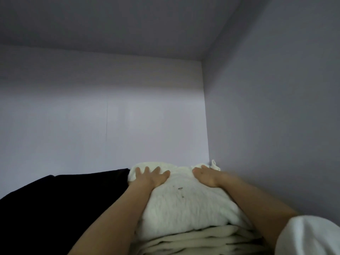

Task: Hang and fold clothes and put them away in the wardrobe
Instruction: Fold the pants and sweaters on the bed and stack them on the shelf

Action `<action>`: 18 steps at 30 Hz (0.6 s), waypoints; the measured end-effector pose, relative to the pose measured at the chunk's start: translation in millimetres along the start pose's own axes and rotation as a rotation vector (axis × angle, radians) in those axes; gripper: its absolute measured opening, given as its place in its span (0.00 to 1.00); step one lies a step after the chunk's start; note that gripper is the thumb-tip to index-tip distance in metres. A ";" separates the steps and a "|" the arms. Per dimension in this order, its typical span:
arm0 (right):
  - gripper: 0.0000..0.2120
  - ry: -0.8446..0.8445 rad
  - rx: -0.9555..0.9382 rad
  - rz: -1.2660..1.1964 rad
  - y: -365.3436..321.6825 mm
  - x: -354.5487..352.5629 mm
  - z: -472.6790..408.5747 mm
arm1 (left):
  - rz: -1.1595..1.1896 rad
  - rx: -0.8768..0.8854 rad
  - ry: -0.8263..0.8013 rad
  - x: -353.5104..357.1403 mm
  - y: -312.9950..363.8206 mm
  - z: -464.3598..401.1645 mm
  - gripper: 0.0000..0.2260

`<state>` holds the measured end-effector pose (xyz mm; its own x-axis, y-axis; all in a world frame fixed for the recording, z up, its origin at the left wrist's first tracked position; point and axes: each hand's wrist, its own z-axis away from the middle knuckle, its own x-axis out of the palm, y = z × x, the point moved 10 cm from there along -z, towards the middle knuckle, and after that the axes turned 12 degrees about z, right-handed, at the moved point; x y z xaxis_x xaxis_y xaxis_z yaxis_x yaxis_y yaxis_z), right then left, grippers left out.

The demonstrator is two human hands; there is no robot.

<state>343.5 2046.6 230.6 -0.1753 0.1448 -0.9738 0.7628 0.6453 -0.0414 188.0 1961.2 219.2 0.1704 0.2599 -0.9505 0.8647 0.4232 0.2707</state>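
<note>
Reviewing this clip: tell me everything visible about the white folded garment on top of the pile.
The white garment looks like soft, slightly fuzzy knit, folded into a thick bundle with a few small dark specks on top. It lies on a stack of cream folded clothes in the wardrobe's right rear corner, beside a black garment. The left hand and right hand press flat on its far end, fingers spread. A small loop sticks up at its back right.

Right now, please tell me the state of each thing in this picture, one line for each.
white folded garment: folded, top of its pile, pressed by both hands.
cream folded clothes: stacked under the white garment.
black clothes: lying left of the white pile.
left hand: flat, fingers spread, pressing.
right hand: flat, pressing.
wardrobe compartment: open to the camera.
</note>
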 end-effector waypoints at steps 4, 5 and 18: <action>0.21 0.173 -0.001 0.105 -9.0 -23.1 25.2 | 0.157 -0.061 0.224 -28.5 -6.1 24.4 0.26; 0.22 0.196 -0.002 0.101 -9.4 -26.7 30.2 | 0.168 -0.042 0.326 -42.1 -2.9 35.1 0.25; 0.15 0.585 0.145 -0.005 -33.2 -70.5 257.4 | 0.262 0.500 0.530 -94.2 69.2 222.9 0.15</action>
<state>490.8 1821.9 243.1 -0.4610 0.5568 -0.6909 0.8310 0.5440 -0.1161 337.2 1772.5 293.5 0.2592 0.7315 -0.6306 0.9593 -0.1193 0.2559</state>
